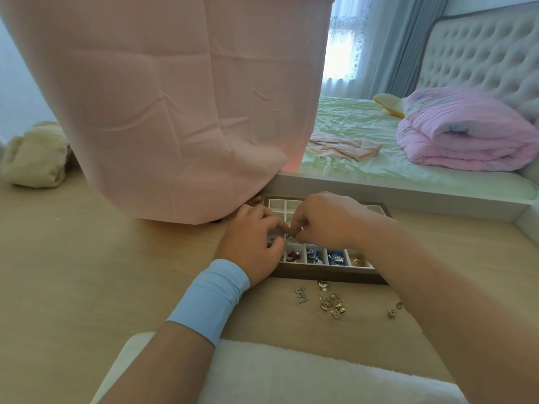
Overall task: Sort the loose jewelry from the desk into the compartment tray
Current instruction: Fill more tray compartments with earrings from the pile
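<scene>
Head: right hand (323,221) pinches jewelry (289,237); left hand (250,247) covers tray (329,274) edge.

Daylit bedroom behind a pale wooden desk (73,258)

A bed (364,170) in a pale green sheet stood just past the desk, with a grey tufted headboard (481,53) at its right end. On the bed lay a folded pink quilt (466,135), a yellow pillow (388,104) and a pink garment (344,148). Beyond the bed glowed a sheer-curtained window (344,48) with blue-grey drapes (408,39). Left of the bed hung a large pink cloth (175,97).
</scene>
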Demonstrator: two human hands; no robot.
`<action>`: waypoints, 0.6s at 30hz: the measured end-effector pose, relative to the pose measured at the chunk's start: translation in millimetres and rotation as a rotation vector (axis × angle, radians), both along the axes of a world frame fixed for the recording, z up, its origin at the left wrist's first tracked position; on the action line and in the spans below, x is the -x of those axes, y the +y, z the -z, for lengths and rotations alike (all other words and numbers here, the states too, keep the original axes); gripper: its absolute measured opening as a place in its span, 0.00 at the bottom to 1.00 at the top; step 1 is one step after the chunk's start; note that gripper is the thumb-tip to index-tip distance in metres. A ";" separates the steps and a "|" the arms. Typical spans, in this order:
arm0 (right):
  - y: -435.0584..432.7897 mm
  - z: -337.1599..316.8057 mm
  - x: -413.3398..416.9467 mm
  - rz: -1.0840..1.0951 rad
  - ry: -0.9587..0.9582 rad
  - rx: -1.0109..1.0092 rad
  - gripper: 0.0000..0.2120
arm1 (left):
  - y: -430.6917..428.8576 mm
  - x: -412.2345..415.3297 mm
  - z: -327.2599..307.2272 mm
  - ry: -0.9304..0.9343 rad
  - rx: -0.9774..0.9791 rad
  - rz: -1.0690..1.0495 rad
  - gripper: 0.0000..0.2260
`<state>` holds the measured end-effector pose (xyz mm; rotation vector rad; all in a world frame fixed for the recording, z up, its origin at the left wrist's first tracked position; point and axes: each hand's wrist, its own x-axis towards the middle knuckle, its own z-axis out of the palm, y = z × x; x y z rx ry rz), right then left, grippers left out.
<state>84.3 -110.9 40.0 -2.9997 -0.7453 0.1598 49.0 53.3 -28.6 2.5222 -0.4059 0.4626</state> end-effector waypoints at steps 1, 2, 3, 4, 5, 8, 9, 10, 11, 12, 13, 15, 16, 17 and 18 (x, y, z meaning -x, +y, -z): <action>-5.9 -3.9 4.4 0.001 -0.011 -0.048 0.06 | -1.1 1.3 -1.4 -0.012 -0.007 0.009 0.10; -12.7 -7.4 10.3 0.002 -0.030 -0.099 0.06 | -2.3 3.0 -2.9 -0.029 -0.012 0.020 0.09; -20.2 -9.6 17.2 0.002 -0.051 -0.144 0.05 | -4.0 5.1 -5.1 -0.056 -0.015 0.030 0.09; -27.8 -10.7 25.0 0.000 -0.071 -0.178 0.04 | -5.9 7.5 -7.7 -0.090 -0.020 0.039 0.08; -34.8 -10.3 33.2 -0.009 -0.089 -0.197 0.03 | -8.1 10.4 -11.2 -0.121 -0.025 0.049 0.07; -49.3 -1.6 55.2 -0.079 -0.105 -0.162 0.04 | -15.1 21.1 -21.0 -0.128 -0.038 0.121 0.05; -51.7 2.6 60.5 -0.101 -0.089 -0.143 0.04 | -17.4 25.2 -22.4 -0.106 -0.048 0.147 0.06; -53.3 6.8 64.7 -0.118 -0.074 -0.127 0.06 | -19.3 29.3 -22.5 -0.085 -0.067 0.168 0.06; -54.7 10.8 67.8 -0.134 -0.069 -0.112 0.08 | -21.3 33.3 -21.9 -0.069 -0.099 0.183 0.06; -55.3 14.4 69.9 -0.153 -0.073 -0.095 0.11 | -22.6 37.0 -20.6 -0.059 -0.138 0.197 0.06; -55.1 17.7 71.2 -0.172 -0.082 -0.078 0.13 | -23.3 40.1 -19.7 -0.053 -0.171 0.206 0.06; -53.8 22.4 72.7 -0.211 -0.112 -0.043 0.16 | -22.9 42.9 -18.5 -0.061 -0.200 0.211 0.06; -53.3 23.9 73.0 -0.228 -0.130 -0.026 0.16 | -22.3 43.2 -18.1 -0.070 -0.196 0.208 0.06; -52.8 24.4 73.4 -0.242 -0.151 -0.016 0.16 | -22.1 42.7 -17.4 -0.077 -0.183 0.203 0.06; -52.3 24.6 73.9 -0.254 -0.170 -0.007 0.15 | -21.9 42.0 -16.2 -0.081 -0.165 0.199 0.06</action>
